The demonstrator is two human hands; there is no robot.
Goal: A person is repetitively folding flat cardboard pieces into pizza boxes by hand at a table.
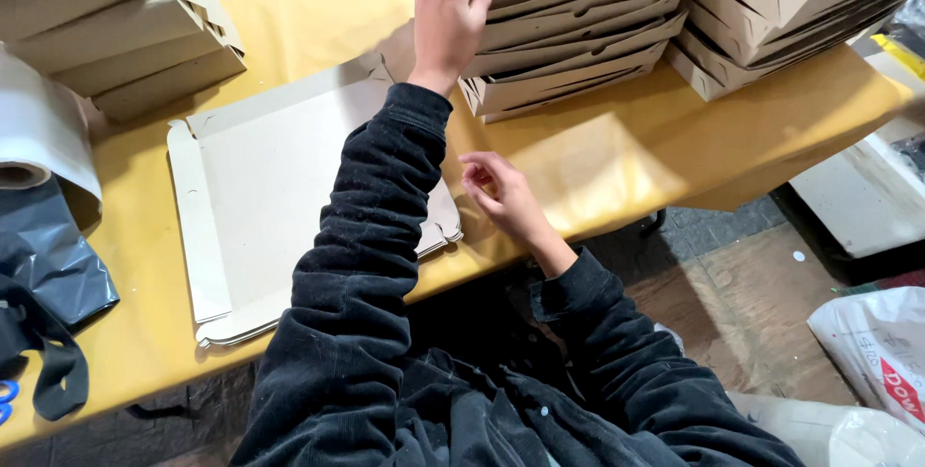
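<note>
My left hand (451,9) reaches forward to a stack of folded brown cardboard boxes (578,38) at the back of the yellow table (617,154). Its fingers lie over the front edge of the top box. My right hand (503,199) hovers low over the table, fingers loosely curled and holding nothing. It is just to the right of a pile of flat, unfolded cardboard blanks (260,187), which lies in front of me and is partly covered by my left sleeve.
A second stack of folded boxes (780,4) stands at the back right and a third (116,28) at the back left. A white roll (39,130) and a black plastic bag (53,255) lie at the left edge. White sacks (877,346) sit on the floor to the right.
</note>
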